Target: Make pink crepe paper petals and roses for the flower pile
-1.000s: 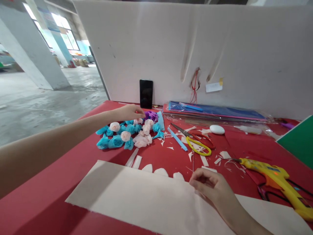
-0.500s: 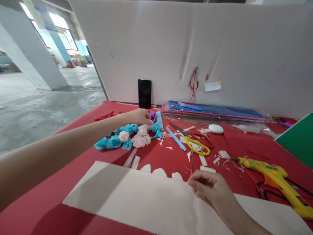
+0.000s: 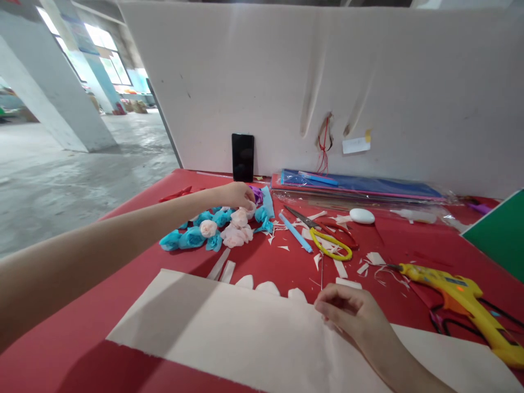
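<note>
My left hand (image 3: 237,195) reaches over a cluster of paper flowers, its fingers closed at a pale pink flower (image 3: 250,209) beside a purple one (image 3: 257,194). Around it lie blue paper flowers (image 3: 192,237) and more pale pink ones (image 3: 237,232). Low on the right, my right hand (image 3: 347,311) is pinched around the lower end of a thin wire-like stick (image 3: 322,272), which points away from me. That hand is over a large cream sheet of paper (image 3: 213,322). Several rounded paper pieces (image 3: 267,288) lie along the sheet's far edge.
Scissors (image 3: 329,245) with yellow and red handle loops lie among paper scraps, near a blue pen (image 3: 295,232). A yellow glue gun (image 3: 446,284) is at the right. A phone (image 3: 243,157) leans against the white board (image 3: 204,82) behind wrapped sheets (image 3: 368,183) and a white oval object (image 3: 362,216).
The view has shifted very slightly. My left hand stays at the pale pink flower with barely any movement, and my right hand keeps its pinch on the thin stick.
</note>
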`<state>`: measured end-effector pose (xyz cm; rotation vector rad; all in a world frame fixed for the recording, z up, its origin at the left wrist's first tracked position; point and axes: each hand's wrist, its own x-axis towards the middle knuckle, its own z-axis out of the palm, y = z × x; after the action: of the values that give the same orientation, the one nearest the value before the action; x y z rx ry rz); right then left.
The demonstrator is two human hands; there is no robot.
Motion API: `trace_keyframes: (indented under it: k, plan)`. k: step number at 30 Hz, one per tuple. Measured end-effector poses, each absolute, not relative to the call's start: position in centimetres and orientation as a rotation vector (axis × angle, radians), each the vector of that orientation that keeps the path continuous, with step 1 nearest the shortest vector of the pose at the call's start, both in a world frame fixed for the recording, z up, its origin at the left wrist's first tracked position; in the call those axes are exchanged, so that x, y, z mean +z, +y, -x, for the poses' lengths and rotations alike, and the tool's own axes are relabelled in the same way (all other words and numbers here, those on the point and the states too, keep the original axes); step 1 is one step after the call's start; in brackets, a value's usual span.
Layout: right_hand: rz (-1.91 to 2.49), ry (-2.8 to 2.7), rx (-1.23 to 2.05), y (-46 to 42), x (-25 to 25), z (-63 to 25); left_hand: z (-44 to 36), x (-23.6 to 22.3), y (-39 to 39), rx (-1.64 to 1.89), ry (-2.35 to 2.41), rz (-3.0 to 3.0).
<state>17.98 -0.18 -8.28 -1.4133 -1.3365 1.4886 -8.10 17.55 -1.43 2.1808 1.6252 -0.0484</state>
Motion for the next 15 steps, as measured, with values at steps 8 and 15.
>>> trace_keyframes:
  k: [8, 15]
  plan:
    - [1.414, -1.348, 1.486, -0.18, -8.47, -18.04, 7.73, -0.52, 16.87, -0.113, 1.668, -2.107]
    - [1.417, -1.363, 1.492, -0.28, -8.45, -18.12, 7.63, -0.4, 16.65, -0.128, 1.646, -2.118]
